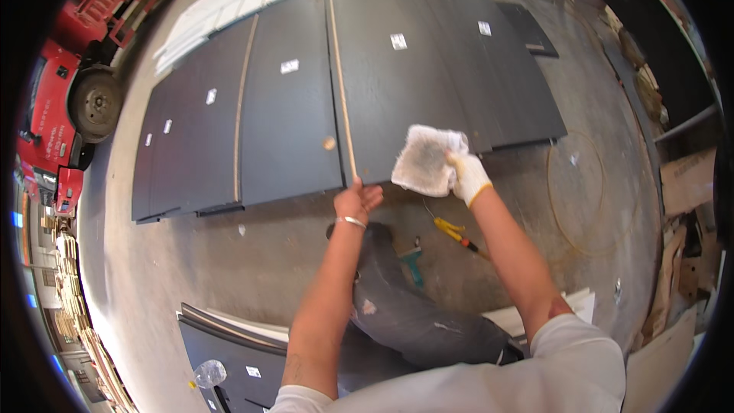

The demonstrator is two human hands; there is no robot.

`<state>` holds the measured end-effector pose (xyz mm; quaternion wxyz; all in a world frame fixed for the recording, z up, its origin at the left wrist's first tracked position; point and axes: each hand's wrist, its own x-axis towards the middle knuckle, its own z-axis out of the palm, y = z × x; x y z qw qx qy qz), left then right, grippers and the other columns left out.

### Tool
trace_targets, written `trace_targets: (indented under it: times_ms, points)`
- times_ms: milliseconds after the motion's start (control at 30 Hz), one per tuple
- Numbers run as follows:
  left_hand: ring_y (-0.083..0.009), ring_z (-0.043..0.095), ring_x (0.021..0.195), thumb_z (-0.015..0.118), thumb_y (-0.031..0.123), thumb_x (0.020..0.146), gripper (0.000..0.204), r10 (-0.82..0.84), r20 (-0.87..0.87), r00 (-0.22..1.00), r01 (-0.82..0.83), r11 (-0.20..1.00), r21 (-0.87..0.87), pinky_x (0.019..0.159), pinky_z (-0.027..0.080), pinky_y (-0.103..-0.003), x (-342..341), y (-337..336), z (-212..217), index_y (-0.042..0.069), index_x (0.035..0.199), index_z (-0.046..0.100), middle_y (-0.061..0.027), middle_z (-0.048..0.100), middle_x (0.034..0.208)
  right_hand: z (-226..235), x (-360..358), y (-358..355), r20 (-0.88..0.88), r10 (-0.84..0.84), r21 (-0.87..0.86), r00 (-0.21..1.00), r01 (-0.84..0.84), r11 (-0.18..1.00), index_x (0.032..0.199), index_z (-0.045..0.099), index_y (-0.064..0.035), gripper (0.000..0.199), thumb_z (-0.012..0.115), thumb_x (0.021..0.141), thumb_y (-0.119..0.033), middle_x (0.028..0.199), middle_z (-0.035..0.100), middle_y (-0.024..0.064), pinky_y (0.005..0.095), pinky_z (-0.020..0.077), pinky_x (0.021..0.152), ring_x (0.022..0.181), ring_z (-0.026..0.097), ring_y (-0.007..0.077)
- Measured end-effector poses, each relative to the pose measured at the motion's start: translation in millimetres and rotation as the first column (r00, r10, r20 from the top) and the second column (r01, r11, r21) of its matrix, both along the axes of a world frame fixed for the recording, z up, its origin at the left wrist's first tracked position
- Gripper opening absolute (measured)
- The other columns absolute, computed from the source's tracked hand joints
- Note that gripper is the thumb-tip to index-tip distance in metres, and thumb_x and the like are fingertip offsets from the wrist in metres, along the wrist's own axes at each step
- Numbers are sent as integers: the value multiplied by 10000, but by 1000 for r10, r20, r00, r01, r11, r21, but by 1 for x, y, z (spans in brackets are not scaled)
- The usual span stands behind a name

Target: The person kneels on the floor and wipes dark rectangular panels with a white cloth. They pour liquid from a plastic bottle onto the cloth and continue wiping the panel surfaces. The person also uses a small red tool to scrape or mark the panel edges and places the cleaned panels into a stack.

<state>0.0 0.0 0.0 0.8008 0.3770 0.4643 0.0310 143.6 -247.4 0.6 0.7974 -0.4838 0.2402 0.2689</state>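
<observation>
Several dark grey panels (294, 107) with small white labels lie side by side and overlapping in front of me. Two of them show pale tan edges. At the near end of one such edge, my left hand (358, 203), bare with a white band at its wrist, grips the panel with the thumb on top. My right hand (468, 179) wears a white knit glove and holds a folded white cloth (425, 159) with a grey, soiled middle. The cloth is over the near edge of the large right panel (405, 84).
On the floor near my feet are a yellow air blow gun (449, 226) with a hose and a teal scraper (414, 261). More dark panels (229, 352) with a plastic bottle (209, 373) lie lower left. A red truck (53, 99) stands left; cardboard (688, 183) lies right.
</observation>
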Motion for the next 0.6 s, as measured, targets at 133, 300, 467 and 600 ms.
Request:
trace_targets:
  times_ms: [133,300,467,600]
  points:
    - [-399,733,1082,615,324,1084,446,7,57,998,-8,1000,19,861,647,-502,2,5,0,-47,1317,527,-291,677,1272,13,6,-12,-3,158,191,988,-154,969,1270,629,-17,310,719,1008,-155,1107,717,110,432,621,877,1012,726,252]
    - [-379,710,1146,657,401,1056,668,-246,23,969,247,969,-22,899,618,-469,-31,-7,30,-117,1426,453,-295,663,1318,46,-52,-35,106,233,366,967,-256,895,1361,596,-40,393,711,1025,-210,1229,702,78,414,604,932,1077,715,227]
    - [-278,634,1286,724,382,1016,663,-626,227,746,622,777,99,1085,507,-433,-60,-29,62,-51,1472,511,-181,659,1390,42,-105,-18,223,492,298,842,-539,787,1441,555,-39,517,731,1012,-267,1281,686,73,377,590,925,1125,693,197]
    - [-228,669,1185,759,132,965,488,-474,66,878,457,872,178,1023,532,-394,-88,-17,90,-52,1389,603,-137,697,1315,-8,-92,-17,342,585,447,735,-675,587,1551,408,25,743,752,986,-313,1357,642,177,382,587,914,1165,694,258]
